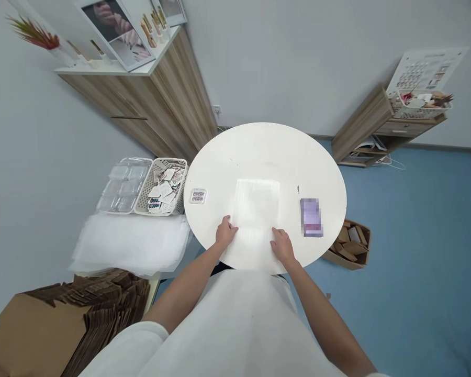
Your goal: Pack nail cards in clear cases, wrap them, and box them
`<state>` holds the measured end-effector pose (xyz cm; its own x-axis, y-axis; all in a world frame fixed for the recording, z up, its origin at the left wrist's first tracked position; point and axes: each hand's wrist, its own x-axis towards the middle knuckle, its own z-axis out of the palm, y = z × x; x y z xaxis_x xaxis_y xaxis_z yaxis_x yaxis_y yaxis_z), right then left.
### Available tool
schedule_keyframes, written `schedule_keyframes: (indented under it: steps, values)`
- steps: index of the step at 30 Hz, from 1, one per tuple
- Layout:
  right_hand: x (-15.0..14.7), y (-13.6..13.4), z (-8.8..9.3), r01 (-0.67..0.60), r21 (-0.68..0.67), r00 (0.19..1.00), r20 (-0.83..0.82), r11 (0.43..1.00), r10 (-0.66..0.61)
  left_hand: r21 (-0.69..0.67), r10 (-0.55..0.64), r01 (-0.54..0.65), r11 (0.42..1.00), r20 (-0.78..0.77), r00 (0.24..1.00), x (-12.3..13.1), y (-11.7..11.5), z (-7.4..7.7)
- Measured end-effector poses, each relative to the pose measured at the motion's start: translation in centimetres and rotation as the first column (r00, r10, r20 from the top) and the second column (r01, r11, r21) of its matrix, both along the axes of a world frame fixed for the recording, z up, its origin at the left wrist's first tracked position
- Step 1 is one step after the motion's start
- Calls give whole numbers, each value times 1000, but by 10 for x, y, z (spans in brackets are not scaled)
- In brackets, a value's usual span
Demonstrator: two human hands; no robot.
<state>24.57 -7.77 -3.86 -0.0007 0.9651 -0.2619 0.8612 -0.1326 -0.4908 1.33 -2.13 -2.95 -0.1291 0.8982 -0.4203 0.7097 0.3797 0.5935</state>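
A clear plastic bag (257,207) lies flat on the round white table (267,152) in front of me. My left hand (225,232) pinches the bag's near left edge, fingers closed on it. At the near right edge my right hand (281,244) grips the same bag. A small clear packet with dark dots (198,196) rests at the table's left edge. To the right of the bag a purple phone-like object (311,217) lies on the table, blurred.
A mesh basket of small packets (164,187) and a clear plastic tray (121,184) stand on a side table at left, above a stack of clear bags (129,243). Flattened cardboard (78,309) lies lower left. A cardboard box (349,246) sits on the blue floor at right.
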Motion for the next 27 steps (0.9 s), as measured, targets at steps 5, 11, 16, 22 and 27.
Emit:
schedule_keyframes:
  steps: [5,11,16,22,27]
  values:
    - [-2,2,-1,25,41,997,75,999,-27,-9,-60,60,998,-87,994,3,5,-2]
    - [-4,-8,8,-12,143,986,165,990,-12,235,-203,290,928,-336,920,6,-12,1]
    - [-8,-16,9,-230,90,962,170,969,212,204,-515,623,755,-402,757,8,-44,-1]
    - [-9,-7,3,-275,13,943,198,961,267,123,-535,648,751,-461,708,13,-49,-3]
    - [-7,0,5,-284,-14,940,195,959,281,90,-537,633,769,-447,716,17,-41,1]
